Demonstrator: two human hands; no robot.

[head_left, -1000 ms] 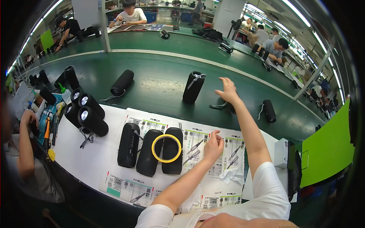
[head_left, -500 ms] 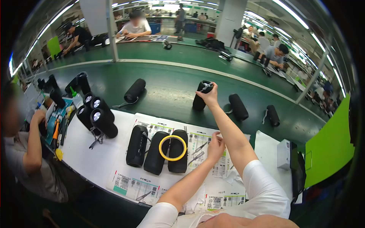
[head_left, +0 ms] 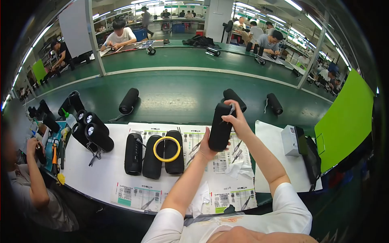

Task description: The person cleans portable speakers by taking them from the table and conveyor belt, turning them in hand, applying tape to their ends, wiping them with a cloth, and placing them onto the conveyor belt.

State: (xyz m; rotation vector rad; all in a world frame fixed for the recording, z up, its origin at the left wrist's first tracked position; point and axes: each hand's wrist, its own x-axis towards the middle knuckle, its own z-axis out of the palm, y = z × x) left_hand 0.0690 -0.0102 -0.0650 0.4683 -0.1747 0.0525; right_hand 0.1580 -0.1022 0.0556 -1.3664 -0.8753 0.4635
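A black cylindrical speaker (head_left: 221, 127) is held tilted over the printed sheets, between both my hands. My right hand (head_left: 240, 121) grips its upper end, near the grey wrist strap. Around the lower end my left hand (head_left: 208, 148) is wrapped, part of its fingers hidden behind the speaker. To the left, three black speakers lie side by side: one with side buttons (head_left: 133, 154), a middle one (head_left: 152, 157) and a right one (head_left: 175, 152). Across the last two rests a yellow tape roll (head_left: 179, 152).
Several speakers (head_left: 99, 137) stand bunched on the table's left. More lie on the green conveyor: one at left (head_left: 129, 100), one behind my right hand (head_left: 235, 99), one at right (head_left: 274, 104). A white box (head_left: 290, 140) is at right. A co-worker (head_left: 34, 174) sits at left.
My right hand has brought the speaker from the conveyor toward me, over the printed sheets. My left hand has come up and taken hold of its lower end. The view has shifted.
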